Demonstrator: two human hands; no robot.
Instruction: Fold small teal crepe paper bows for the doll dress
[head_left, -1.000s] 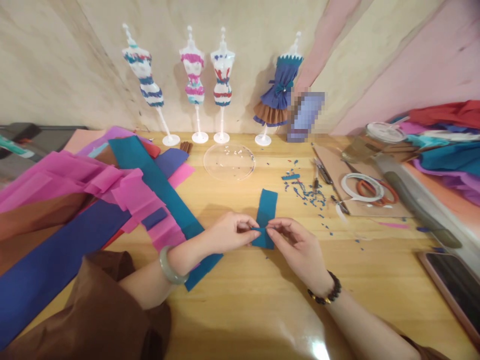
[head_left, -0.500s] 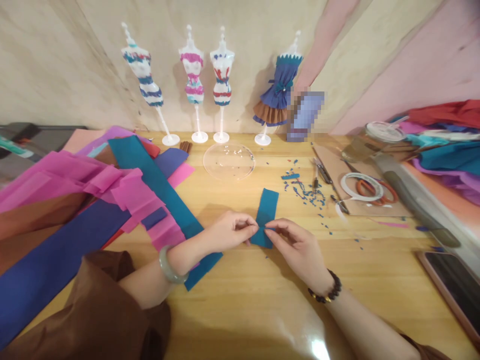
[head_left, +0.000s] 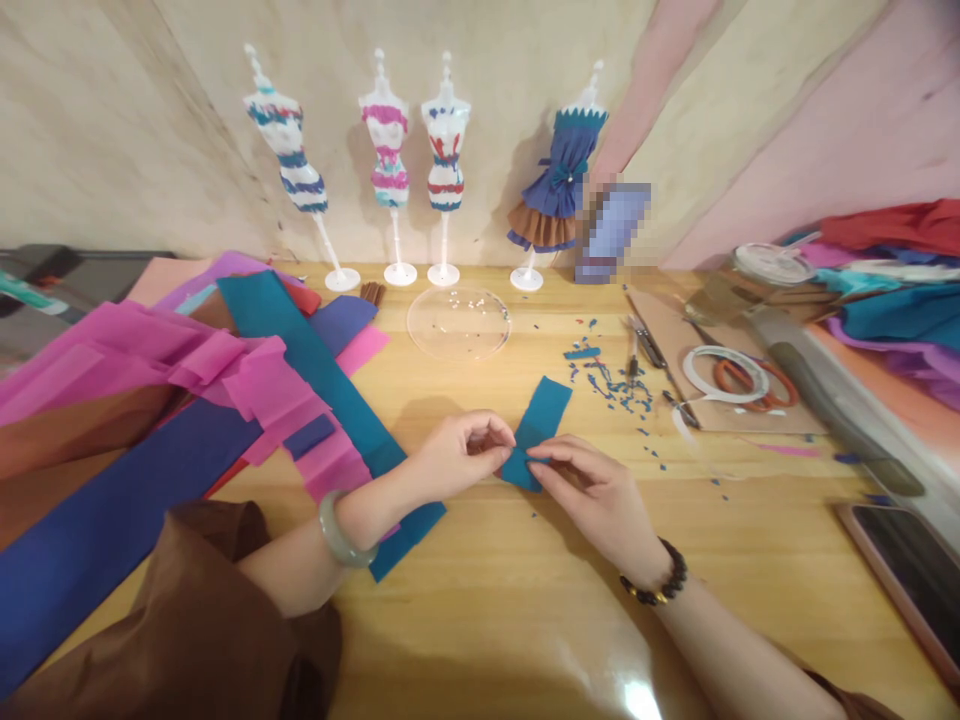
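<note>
A short strip of teal crepe paper [head_left: 546, 410] lies slanted on the table, its upper end leaning right. At the lower part of its left edge, my left hand [head_left: 463, 455], wearing a pale bangle, is closed with thumb and forefinger pinching the paper. My right hand [head_left: 592, 490], with a dark bead bracelet, pinches the same strip from the right. What lies exactly between the fingertips is too small to make out. Left of my hands, a longer teal crepe paper strip [head_left: 315, 365] runs under my left wrist.
Pink crepe paper [head_left: 251, 380] and a blue strip [head_left: 142, 510] cover the left side. Small mannequins [head_left: 448, 150] and one in a ruffled dress [head_left: 562, 190] stand at the back. Paper scraps [head_left: 619, 390], a tape roll [head_left: 694, 385], scissors [head_left: 784, 385] and a phone [head_left: 911, 570] lie right.
The short teal strip has turned, its upper end swinging right. My left fingertips have risen slightly and my right hand has barely moved.
</note>
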